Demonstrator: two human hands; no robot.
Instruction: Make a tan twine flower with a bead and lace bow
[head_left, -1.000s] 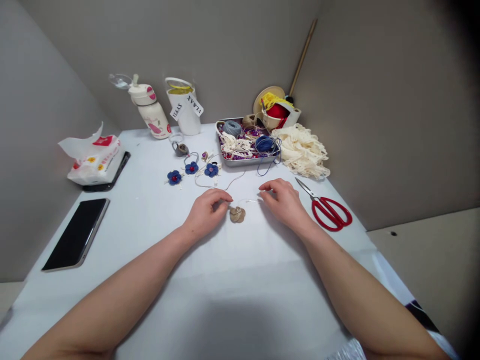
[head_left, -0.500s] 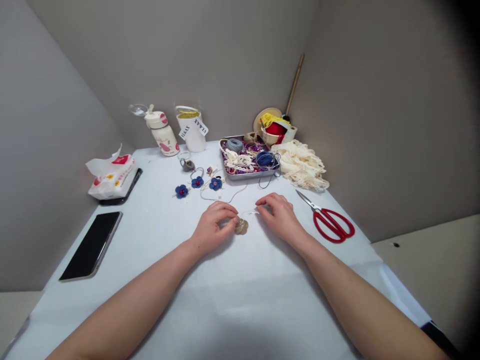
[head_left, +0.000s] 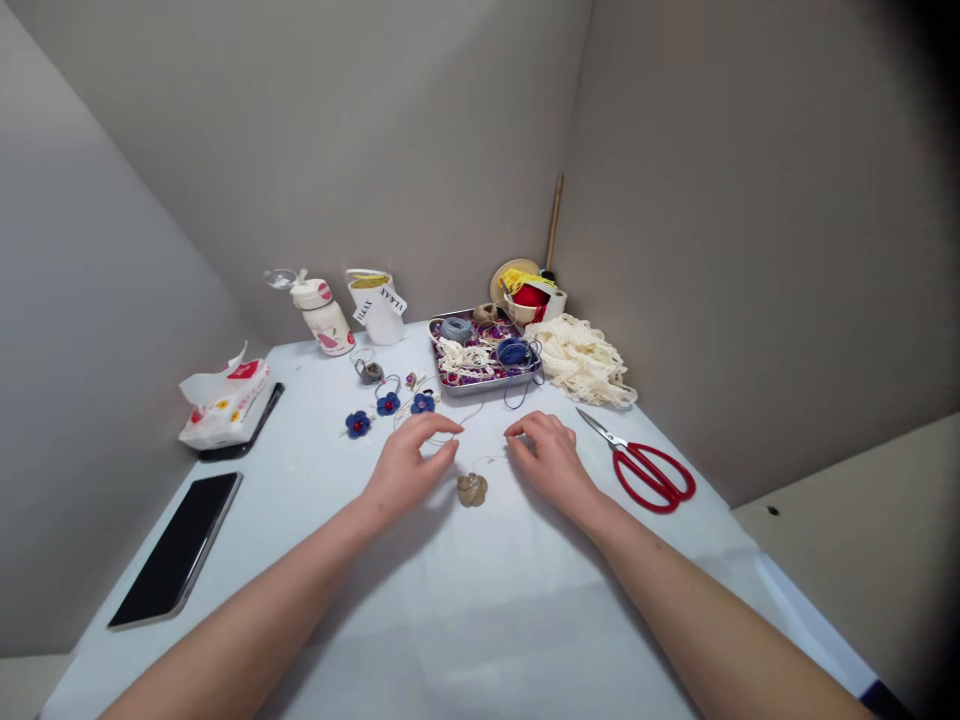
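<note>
Although both hands [head_left: 409,470] [head_left: 547,460] are held close over it, the small jute rosette [head_left: 472,490] is touched by neither. It is seen lying flat on the white table [head_left: 480,610], between the hands and slightly nearer the camera, its coiled tan surface too small to be read in detail. A fine pale thread [head_left: 484,460] is seen just above it. Both hands are curved loosely, with the fingers bent downward rather than spread or pressed together; whether the thread is pinched by either hand cannot be told. A narrow gap is left between the fingertips of the two hands.

Three blue fabric flowers [head_left: 388,404] are laid beyond the left hand. Red-handled scissors [head_left: 651,480] are placed near the right table edge, and a black phone [head_left: 176,548] is placed near the left edge, beyond which a tissue pack [head_left: 223,410] is seen. The far corner is bounded by grey walls.

A metal tray [head_left: 487,388] is filled with cream lace, a grey yarn ball [head_left: 456,329], a blue yarn ball [head_left: 514,351] and purple trimmings. A cream lace bundle [head_left: 577,362] is heaped against it, and red and yellow material is packed into a bowl [head_left: 529,297].
</note>
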